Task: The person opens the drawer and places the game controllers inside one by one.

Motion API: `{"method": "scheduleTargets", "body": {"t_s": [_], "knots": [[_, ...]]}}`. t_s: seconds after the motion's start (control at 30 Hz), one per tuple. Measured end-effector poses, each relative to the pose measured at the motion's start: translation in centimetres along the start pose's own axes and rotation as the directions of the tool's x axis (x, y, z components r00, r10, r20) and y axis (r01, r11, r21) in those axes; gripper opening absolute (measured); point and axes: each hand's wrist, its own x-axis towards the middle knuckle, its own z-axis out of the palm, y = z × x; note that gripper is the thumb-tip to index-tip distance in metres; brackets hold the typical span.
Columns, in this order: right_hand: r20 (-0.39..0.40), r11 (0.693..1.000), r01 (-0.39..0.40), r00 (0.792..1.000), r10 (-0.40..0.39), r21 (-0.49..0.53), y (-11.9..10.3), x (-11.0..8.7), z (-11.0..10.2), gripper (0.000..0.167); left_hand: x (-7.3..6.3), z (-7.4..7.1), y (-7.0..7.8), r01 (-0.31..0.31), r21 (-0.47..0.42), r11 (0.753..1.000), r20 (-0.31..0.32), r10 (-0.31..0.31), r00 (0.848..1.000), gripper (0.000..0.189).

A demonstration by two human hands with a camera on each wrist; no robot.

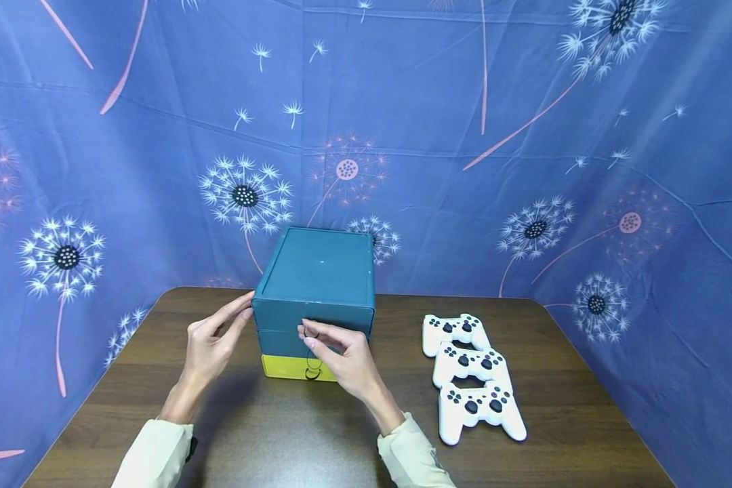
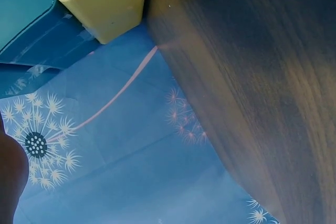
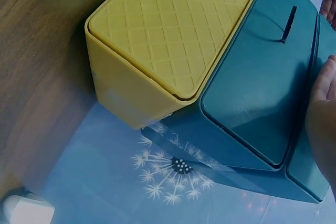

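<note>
A stacked drawer unit (image 1: 323, 271) stands on the table, with two teal drawers above a yellow drawer (image 1: 280, 367). My left hand (image 1: 210, 349) touches the unit's upper left front edge with extended fingers; only a dark bit of that hand (image 2: 11, 177) enters the left wrist view. In front of the top teal drawer, my right hand (image 1: 344, 356) pinches its dark loop handle between thumb and fingertips. Dark handles also show on the middle teal drawer (image 3: 252, 87) and the yellow one in the right wrist view, where the pinched handle is hidden.
Three white game controllers (image 1: 478, 410) lie in an overlapping row to the right of the unit. The brown wooden table (image 1: 555, 407) ends at a blue dandelion-patterned cloth (image 1: 439, 203), hanging close behind the unit. A white piece (image 3: 29, 211) shows in the right wrist view's lower corner.
</note>
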Motion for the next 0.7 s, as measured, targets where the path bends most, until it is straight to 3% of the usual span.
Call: {"method": "scheduleTargets", "body": {"t_s": [0.7], "knots": [[0.024,0.998,0.064,0.998,-0.064,0.019,-0.8,-1.5,0.4,0.03,-0.1,0.1,0.2,-0.008,0.031,0.999,-0.012,0.008,1.0,0.051]]}}
